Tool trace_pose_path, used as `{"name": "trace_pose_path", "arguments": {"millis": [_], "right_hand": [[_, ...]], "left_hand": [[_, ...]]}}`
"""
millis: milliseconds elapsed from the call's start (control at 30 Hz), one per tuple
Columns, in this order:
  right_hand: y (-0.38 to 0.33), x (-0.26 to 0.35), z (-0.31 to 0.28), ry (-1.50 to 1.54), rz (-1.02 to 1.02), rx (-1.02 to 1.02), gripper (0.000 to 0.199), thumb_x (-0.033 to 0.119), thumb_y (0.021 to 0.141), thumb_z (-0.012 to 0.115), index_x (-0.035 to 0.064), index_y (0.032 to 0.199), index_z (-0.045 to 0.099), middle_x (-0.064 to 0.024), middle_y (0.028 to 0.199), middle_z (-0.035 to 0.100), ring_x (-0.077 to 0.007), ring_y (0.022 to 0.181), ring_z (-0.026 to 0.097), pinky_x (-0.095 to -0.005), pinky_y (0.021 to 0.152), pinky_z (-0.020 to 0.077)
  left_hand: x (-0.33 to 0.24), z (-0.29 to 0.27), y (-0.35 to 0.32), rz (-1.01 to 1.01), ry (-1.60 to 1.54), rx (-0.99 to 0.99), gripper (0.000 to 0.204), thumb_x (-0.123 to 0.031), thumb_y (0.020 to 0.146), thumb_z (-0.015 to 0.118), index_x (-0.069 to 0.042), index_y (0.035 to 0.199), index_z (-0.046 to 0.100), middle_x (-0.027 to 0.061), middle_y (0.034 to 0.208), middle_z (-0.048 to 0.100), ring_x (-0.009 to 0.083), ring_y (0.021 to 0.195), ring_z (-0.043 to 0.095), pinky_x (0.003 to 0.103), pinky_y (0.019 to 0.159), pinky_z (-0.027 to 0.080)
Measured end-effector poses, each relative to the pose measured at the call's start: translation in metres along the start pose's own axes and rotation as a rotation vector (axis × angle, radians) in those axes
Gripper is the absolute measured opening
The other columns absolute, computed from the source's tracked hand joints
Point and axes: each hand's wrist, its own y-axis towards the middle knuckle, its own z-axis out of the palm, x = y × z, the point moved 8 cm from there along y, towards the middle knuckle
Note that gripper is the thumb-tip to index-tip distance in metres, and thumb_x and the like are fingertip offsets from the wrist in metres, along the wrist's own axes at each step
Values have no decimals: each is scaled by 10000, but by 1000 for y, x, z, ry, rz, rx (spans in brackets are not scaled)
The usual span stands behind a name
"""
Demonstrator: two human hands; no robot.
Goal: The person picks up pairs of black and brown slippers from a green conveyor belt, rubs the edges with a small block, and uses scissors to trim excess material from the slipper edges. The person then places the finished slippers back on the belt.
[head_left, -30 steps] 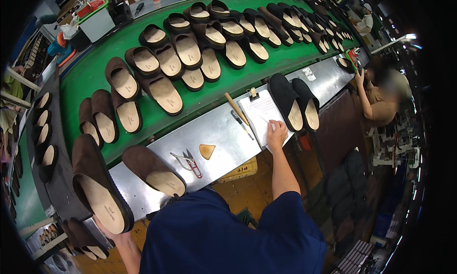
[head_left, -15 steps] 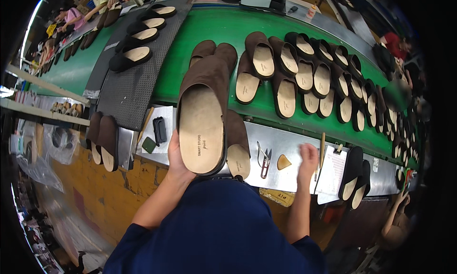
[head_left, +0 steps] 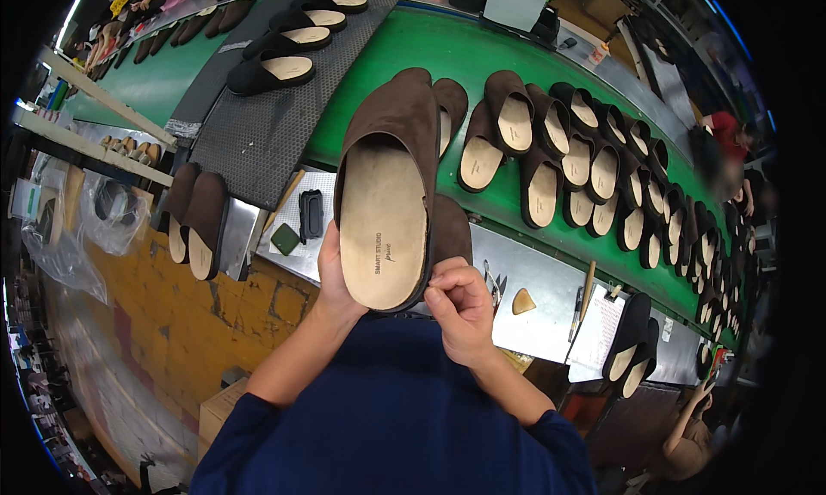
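Note:
A brown slip-on clog (head_left: 383,224) with a beige footbed is held up in front of me, toe pointing away. My left hand (head_left: 334,276) is closed round its left side near the heel, the fingers hidden beneath the sole. At the right edge of the heel my right hand (head_left: 467,314) is closed in a pinch, thumb against forefinger. Whether anything small sits between those fingertips, I cannot tell. Another brown clog (head_left: 452,233) stands partly hidden behind the held one. Just right of my right hand, thread snips (head_left: 497,282) and a tan wedge-shaped piece (head_left: 523,301) lie on the metal ledge.
Many clogs, brown and black, stand in rows on the green belt (head_left: 508,198). Black clogs (head_left: 271,72) line a dark textured mat at the left. A brown pair (head_left: 200,224) rests on the left ledge end, a black pair (head_left: 631,344) at the right beside papers (head_left: 594,336).
My right hand has come left from above the ledge to the held clog's heel edge and closed into a pinch. The left hand keeps its hold. The view has shifted and tilted.

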Motion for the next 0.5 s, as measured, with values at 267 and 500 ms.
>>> {"name": "trace_pose_path", "arguments": {"millis": [267, 500], "right_hand": [[4, -72, -72, -151, 421, -318, 458, 164, 861, 700, 51, 1232, 457, -85, 1014, 574, -158, 839, 577, -290, 734, 486], [-54, -144, -163, -1319, 386, -206, 622, 225, 835, 658, 30, 1374, 417, -218, 1057, 583, -410, 983, 584, -453, 889, 464]], "left_hand": [[1, -13, 1, -68, 16, 23, 494, -340, 1033, 217, -46, 1379, 410, 158, 1329, 527, 296, 1169, 570, 434, 980, 487], [-15, -20, 5, 153, 346, -152, 435, -289, 1047, 269, -82, 1430, 264, 105, 1358, 449, 199, 1236, 492, 366, 1024, 435]]}}
